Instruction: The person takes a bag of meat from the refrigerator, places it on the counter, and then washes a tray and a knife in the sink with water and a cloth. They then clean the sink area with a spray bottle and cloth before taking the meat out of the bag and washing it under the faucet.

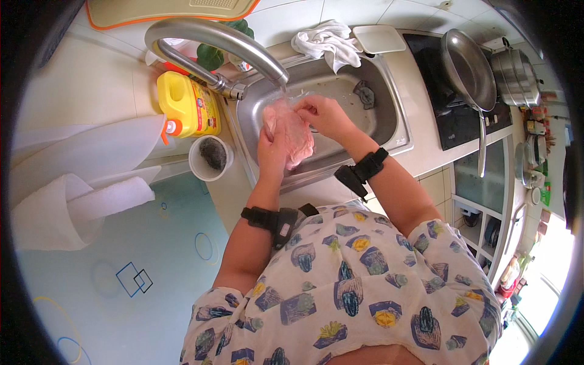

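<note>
our patterned shirt [340, 292] is filling the lower frame of the head view, and from it we are reaching both banded forearms up into the steel sink [389, 115], where we are holding a pale pink piece of raw meat [291, 131] under the curved faucet [213, 42]. we are cupping it from below with the left hand [272, 149], fingers curled around it, while the right hand [322, 115] is pinching its upper right edge, so its long axis is running down and slightly right from the spout toward us, nearer the left hand.

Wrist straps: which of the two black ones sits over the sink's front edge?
The strap on the right forearm; it lies above the steel sink's front rim. The left forearm's strap sits lower, near the patterned shirt.
</note>
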`<state>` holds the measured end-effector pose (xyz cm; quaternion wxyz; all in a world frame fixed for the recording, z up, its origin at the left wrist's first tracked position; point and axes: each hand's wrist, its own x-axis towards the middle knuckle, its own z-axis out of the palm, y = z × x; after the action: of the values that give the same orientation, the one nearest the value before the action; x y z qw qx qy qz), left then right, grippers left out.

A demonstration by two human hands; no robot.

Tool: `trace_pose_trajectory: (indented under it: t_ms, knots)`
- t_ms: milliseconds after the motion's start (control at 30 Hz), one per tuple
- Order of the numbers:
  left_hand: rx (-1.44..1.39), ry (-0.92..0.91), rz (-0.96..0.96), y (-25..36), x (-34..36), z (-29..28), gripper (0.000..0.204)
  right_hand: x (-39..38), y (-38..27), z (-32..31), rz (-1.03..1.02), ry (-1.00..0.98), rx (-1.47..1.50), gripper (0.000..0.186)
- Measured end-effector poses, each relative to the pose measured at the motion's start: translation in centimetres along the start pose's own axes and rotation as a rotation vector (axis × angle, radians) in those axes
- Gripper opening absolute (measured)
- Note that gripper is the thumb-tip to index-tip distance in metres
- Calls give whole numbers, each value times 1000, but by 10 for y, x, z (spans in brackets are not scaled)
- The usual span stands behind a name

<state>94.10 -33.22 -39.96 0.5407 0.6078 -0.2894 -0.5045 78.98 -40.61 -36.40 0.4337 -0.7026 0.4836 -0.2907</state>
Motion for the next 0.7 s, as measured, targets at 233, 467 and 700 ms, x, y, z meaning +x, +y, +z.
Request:
trace_pose_trajectory:
  t_ms: [233, 467, 700]
  knots:
    - [276, 29, 49, -14, 4, -3, 48, -2, -5, 5, -37, 70, -146, 15]
    - [321, 40, 53, -3, 3, 2, 45, -3, 4, 8, 36, 171, -20, 15]
    - [239, 39, 80, -8, 3, 0, 44, -5, -2, 2, 11, 114, -31, 14]
